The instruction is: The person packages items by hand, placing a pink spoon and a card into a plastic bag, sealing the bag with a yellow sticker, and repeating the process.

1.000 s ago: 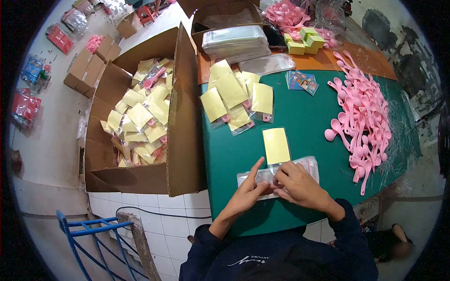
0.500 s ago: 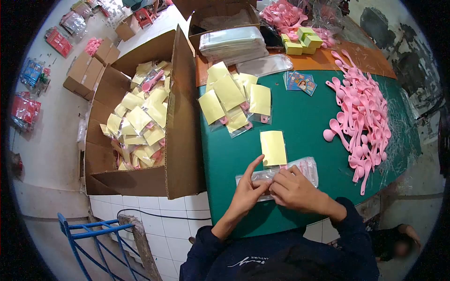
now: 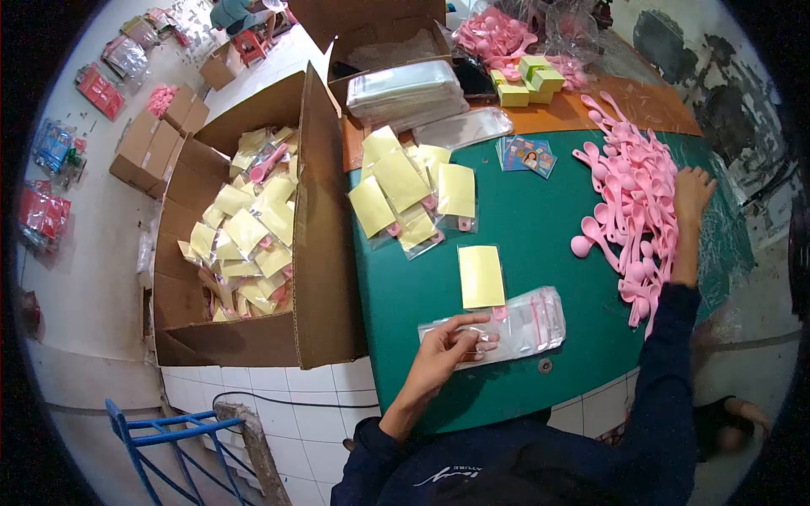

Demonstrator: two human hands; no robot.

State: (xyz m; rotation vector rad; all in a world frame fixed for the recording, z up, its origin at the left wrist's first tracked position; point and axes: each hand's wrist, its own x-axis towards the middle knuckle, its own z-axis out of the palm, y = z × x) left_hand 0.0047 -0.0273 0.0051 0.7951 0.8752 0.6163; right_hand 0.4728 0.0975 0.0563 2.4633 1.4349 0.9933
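Note:
My left hand (image 3: 451,347) rests at the left part of a stack of clear plastic bags (image 3: 540,325), thumb and fingers closed on the film of a bag. Just beyond that stack lies a packed bag with a pale yellow card (image 3: 482,277), a bit of pink showing at its lower end. Stretched far to the right, my right hand (image 3: 693,192) is at the outer edge of a heap of pink plastic spoons (image 3: 629,198). Its fingers are apart, and I see no spoon in them.
Filled bags with yellow cards (image 3: 401,180) lie left of centre. A tall cardboard box (image 3: 325,244) of similar bags stands left of the green table (image 3: 531,228). Picture cards (image 3: 530,158), yellow-green boxes (image 3: 540,78) and a bag stack (image 3: 405,88) sit at the back. A seated person (image 3: 245,15) is far off.
My right hand has left the bag stack and moved right and away to the spoon heap. My left hand stays at the bags, its fingers more curled. The view has shifted slightly.

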